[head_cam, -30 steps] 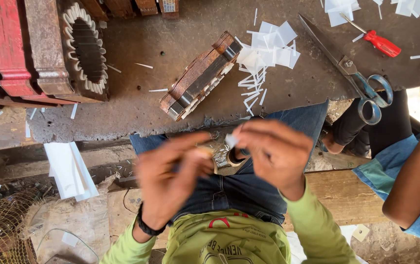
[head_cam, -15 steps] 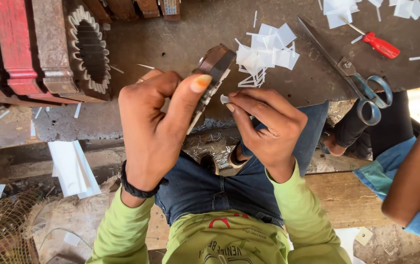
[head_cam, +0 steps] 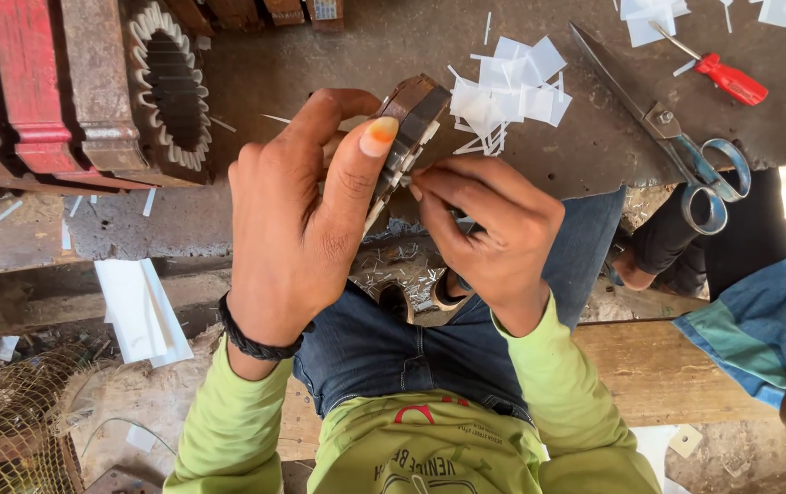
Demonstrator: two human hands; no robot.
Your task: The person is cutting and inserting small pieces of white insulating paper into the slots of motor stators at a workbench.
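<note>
Workbench [head_cam: 320, 64] scene: left hand [head_cam: 297, 229] grips a laminated stator core [head_cam: 409, 123] above the lap; right hand [head_cam: 494, 233] pinches a white insulation slip [head_cam: 409, 180] at its slot. Misaligned pressure might crumple the slip.

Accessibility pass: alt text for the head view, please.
Left hand grips a ring-shaped slotted metal core while the right hand pinches at its edge. On the workbench lie white paper pieces, scissors and a red-handled screwdriver.
</note>
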